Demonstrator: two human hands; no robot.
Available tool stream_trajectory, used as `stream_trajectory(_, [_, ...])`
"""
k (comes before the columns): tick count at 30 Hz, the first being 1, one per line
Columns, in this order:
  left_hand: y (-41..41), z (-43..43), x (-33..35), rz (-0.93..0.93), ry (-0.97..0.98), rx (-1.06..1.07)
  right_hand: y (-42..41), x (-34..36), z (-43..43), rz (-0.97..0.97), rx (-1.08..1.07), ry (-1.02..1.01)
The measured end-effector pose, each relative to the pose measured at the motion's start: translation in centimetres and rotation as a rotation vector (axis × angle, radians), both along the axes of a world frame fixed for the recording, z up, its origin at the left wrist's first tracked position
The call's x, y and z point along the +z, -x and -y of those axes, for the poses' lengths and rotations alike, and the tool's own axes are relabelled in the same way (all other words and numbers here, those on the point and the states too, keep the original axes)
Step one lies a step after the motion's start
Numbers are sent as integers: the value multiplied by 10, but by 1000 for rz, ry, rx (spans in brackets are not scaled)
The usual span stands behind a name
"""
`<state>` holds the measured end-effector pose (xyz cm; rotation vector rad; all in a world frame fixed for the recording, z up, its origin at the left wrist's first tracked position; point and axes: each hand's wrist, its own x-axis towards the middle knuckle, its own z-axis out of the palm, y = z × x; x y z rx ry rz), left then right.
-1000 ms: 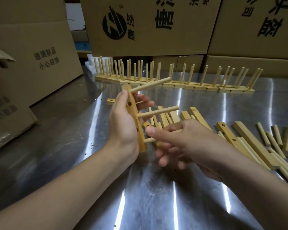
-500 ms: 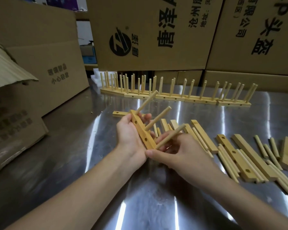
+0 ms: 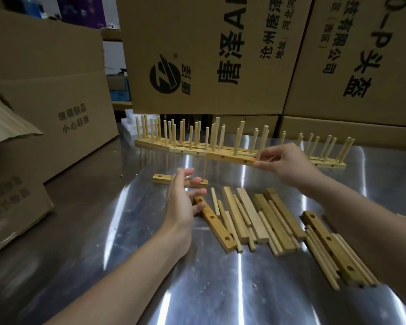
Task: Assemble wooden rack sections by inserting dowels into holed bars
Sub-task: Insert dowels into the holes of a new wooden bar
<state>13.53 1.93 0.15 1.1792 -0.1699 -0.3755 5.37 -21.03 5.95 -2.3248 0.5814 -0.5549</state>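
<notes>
Head view: right hand [image 3: 288,164] pinches the right end of a finished rack section [image 3: 230,158] between thumb and fingertips. The bar is level against the row of completed sections [image 3: 174,146] along the worktop's [image 3: 220,289] far edge, its dowels [image 3: 239,137] upright. Left hand [image 3: 182,202] is loose-fingered and holds nothing, at the far end of a holed bar [image 3: 217,225] in the mid-worktop pile, beside loose dowels [image 3: 214,200]; contact cannot be told. The wood looks light, stiff and dry, not slippery. Dowels probably hold by friction alone, so the section is best gripped by its bar; a dowel might pull out or snap.
</notes>
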Motion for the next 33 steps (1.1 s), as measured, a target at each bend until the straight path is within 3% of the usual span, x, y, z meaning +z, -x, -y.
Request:
stream_trajectory(5, [-2, 4, -13, 136, -27, -13, -40, -20, 55, -103, -87, -51])
stream_trajectory(12, [-6, 6, -17, 118, -26, 9, -71, -38, 80, -193, -142, -5])
stream_trajectory(33, [1, 4, -10, 157, -53, -17, -105, -53, 70, -22, -306, 22])
